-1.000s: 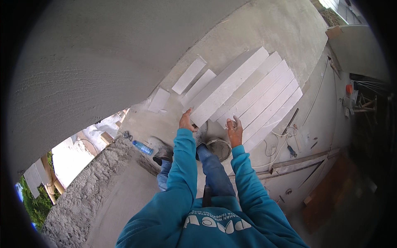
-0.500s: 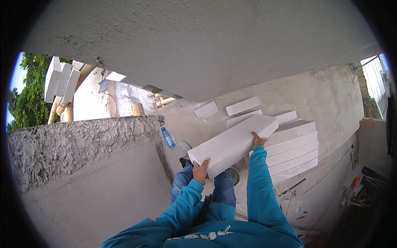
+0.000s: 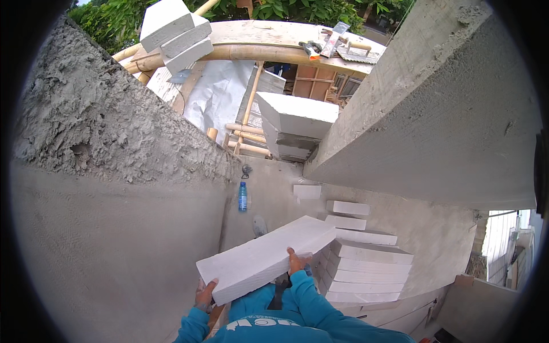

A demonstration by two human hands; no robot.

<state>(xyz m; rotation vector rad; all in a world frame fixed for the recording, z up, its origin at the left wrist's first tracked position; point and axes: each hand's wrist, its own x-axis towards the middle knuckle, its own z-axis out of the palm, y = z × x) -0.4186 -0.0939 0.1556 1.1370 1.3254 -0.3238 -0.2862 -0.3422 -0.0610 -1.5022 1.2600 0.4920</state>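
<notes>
A long white lightweight concrete block (image 3: 266, 254) is held up in front of my body, tilted with its right end farther away. My left hand (image 3: 206, 292) grips its near left end, the thumb on the side face. Farther right, my right hand (image 3: 297, 262) is closed on the near long edge, fingers partly hidden underneath. Just right of the held block stands a stack of similar white blocks (image 3: 370, 266), with several more blocks (image 3: 347, 208) lying beyond it on the floor.
A blue plastic bottle (image 3: 243, 197) stands on the floor by the rough plastered wall (image 3: 131, 148) at left. Ahead, blocks (image 3: 300, 117) are stacked in the wall opening beside a grey wall (image 3: 434, 114). Outside are bamboo scaffolding (image 3: 251, 53), more blocks (image 3: 176, 35) and hand tools (image 3: 329, 46).
The block has moved left and away from the stack, still in both hands. My view has turned up toward the opening, bringing the scaffolding and the blocks there into sight.
</notes>
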